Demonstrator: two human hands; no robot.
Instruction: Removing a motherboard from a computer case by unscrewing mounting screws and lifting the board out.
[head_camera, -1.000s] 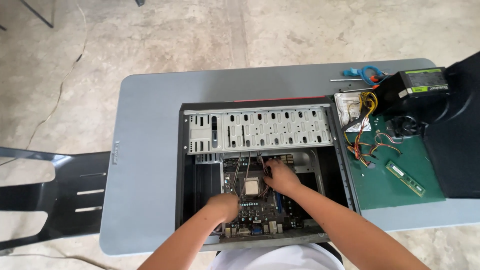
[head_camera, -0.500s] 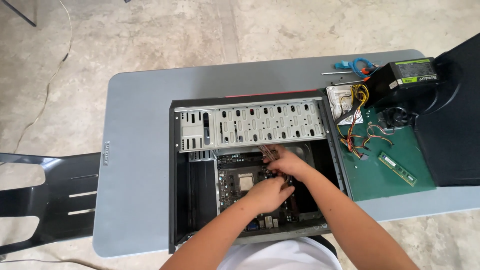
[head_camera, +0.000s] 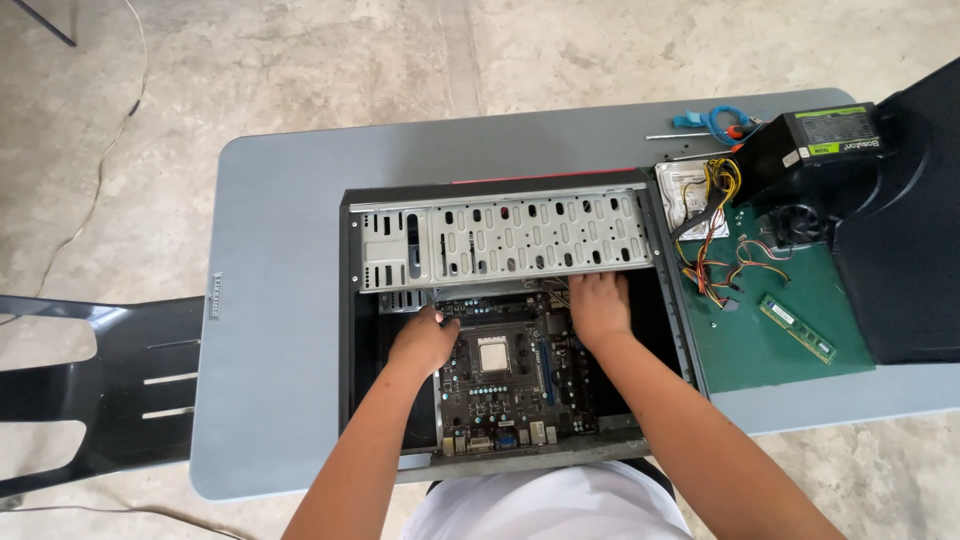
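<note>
Where metal case (head_camera: 500, 235) gapes, hands on motherboard (head_camera: 505, 385)

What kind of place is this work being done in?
Probably a simple repair or training workspace, maybe semi-outdoor. An open computer case lies on a grey folding table over a bare concrete floor, with a power supply and a memory stick beside it. Both hands rest on the motherboard.

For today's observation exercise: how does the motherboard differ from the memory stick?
The motherboard is large, dark and squarish, lying inside the computer case; the memory stick is a small, narrow green strip outside it on the green mat. Both hands touch the motherboard; none touches the stick. Both lie flat.
</note>
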